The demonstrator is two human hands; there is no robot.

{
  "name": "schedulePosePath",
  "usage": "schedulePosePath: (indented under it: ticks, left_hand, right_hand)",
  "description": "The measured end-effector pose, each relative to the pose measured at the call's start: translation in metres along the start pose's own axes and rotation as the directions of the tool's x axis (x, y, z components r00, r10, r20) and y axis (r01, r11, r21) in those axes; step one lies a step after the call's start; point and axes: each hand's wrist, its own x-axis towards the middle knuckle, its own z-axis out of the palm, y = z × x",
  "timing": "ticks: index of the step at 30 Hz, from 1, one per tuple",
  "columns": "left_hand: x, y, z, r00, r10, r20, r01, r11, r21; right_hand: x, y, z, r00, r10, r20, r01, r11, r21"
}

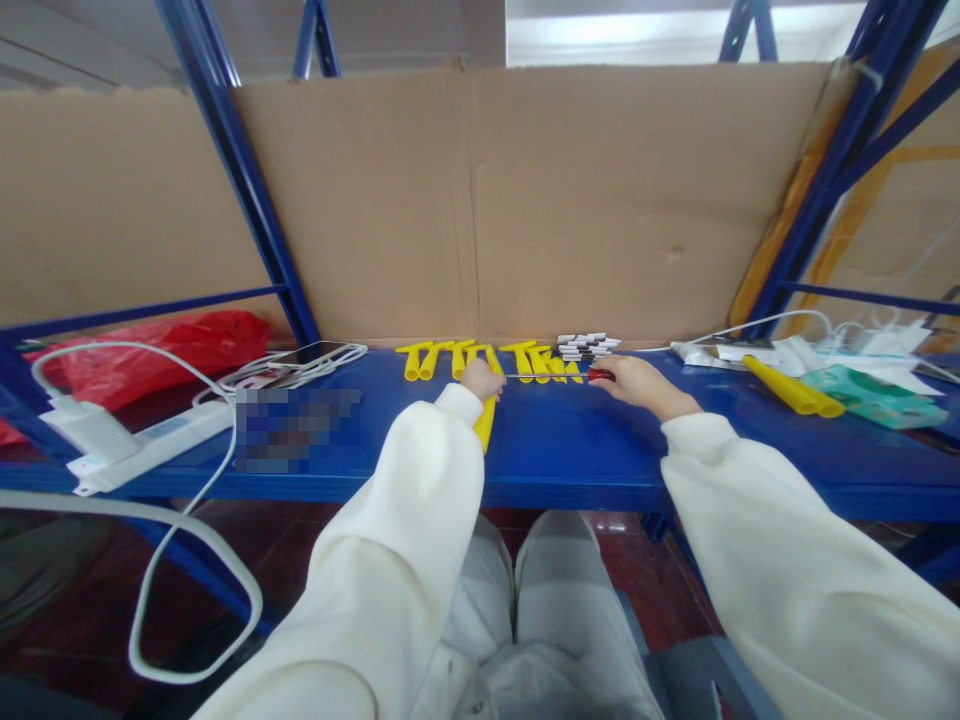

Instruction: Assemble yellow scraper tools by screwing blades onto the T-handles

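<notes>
My left hand [482, 379] is closed around a yellow tube-shaped plastic part [485, 430], whose lower end sticks out below the fingers toward the table's front edge. In my right hand [641, 383] is a screwdriver [601, 375] with a red and dark handle. Its thin shaft lies level and points left, the tip reaching my left hand; whether it enters the yellow part is hidden by the fingers. Behind my hands lie several yellow T-shaped parts [426, 362] in a row. A small stack of white-and-black pieces [586, 346] sits just beyond the screwdriver.
The blue shelf table [570, 450] has a cardboard back wall [585, 200]. On the left are a red plastic bag [180, 350], a white power strip [157, 445] and looping cables. At right lie yellow tubes [795, 388] and a green packet [874, 395].
</notes>
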Motion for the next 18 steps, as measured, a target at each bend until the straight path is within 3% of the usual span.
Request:
schedulePosePath:
  ticks: [6,12,18]
  left_hand:
    - [0.000,-0.002,-0.004,1.000,-0.002,-0.009,0.003,1.000,0.028]
    - [-0.004,0.001,-0.005,1.000,-0.006,0.007,0.006,0.999,0.032]
    - [0.000,-0.002,-0.003,0.999,0.040,0.023,-0.041,0.997,0.069]
  right_hand:
    - [-0.002,-0.013,-0.004,0.996,0.051,0.068,-0.047,0.997,-0.059]
    - [-0.001,-0.015,-0.003,0.993,0.105,0.061,-0.099,0.991,-0.086]
    - [0.000,-0.009,0.000,0.997,0.075,0.030,-0.073,0.995,-0.073]
